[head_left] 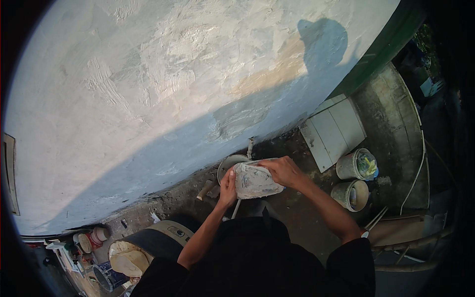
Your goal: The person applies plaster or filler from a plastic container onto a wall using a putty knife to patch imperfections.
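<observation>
Between both hands, in front of my body, is a flat, roughly rectangular piece (257,184) crusted with pale plaster. My left hand (227,186) grips its left edge with the thumb along the side. My right hand (282,171) is closed on its upper right edge; anything else inside those fingers is hidden. A round light container (224,170) shows behind the piece, partly covered by it. The white wall (148,89) ahead has rough smeared plaster patches and my shadow on it.
Two buckets (344,171) stand at right, one holding green material, beside white boards (326,143) and a concrete ledge (405,148). Lower left are a dark barrel (168,232), a blue bucket (105,277) and stacked pots (96,236). Bamboo poles (410,267) lie lower right.
</observation>
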Demonstrator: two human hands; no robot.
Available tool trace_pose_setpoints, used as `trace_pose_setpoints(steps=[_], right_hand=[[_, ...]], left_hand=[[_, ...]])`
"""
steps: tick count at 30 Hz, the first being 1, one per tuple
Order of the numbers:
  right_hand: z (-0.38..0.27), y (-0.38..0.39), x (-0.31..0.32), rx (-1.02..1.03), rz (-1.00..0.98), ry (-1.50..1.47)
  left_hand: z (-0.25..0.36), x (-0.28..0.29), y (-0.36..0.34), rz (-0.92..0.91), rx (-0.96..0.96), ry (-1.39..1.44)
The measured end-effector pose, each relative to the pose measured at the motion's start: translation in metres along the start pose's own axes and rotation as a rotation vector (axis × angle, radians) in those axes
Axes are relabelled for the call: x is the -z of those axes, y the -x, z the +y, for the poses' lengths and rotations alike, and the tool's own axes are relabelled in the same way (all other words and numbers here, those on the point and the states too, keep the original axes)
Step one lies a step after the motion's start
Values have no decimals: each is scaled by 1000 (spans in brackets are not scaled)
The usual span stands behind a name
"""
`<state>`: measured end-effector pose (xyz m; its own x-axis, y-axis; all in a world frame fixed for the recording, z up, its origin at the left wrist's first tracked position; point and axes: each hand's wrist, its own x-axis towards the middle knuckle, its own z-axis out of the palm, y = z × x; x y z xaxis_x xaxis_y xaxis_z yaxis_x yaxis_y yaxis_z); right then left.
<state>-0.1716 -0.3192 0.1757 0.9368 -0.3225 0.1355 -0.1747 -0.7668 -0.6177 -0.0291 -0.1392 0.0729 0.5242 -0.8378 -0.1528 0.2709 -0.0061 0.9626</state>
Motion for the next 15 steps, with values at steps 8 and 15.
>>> trace_pose_setpoints(steps=[8,15], right_hand=[[4,-5,-11,358,-71,276],[-3,10,-14,507,-71,500]], left_hand=[[1,-5,-1,3,77,139],[-4,-6,-6,72,65,111]])
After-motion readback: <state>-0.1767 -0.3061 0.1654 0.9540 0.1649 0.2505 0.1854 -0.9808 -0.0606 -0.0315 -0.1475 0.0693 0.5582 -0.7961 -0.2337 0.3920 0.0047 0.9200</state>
